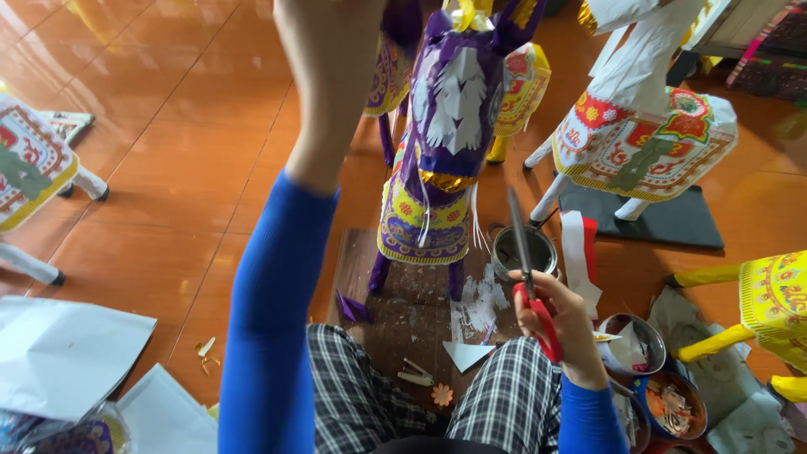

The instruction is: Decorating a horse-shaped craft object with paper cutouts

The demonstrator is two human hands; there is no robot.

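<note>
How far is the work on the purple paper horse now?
Mostly done: the purple horse stands on the board with its body covered, white mane cut-outs and a patterned blanket in place. In hand: the right hand holds red scissors, blades pointing up; the left hand is raised beside the head. Left, apparently: trimming or adding pieces, since paper scraps and a stapler lie about.

A paper horse stands on a board on the floor, just ahead of the person's knees. The right hand holds scissors right of it, before a pot. The left hand rises left of the horse's head, possibly touching it. Another horse stands behind, right.
</note>
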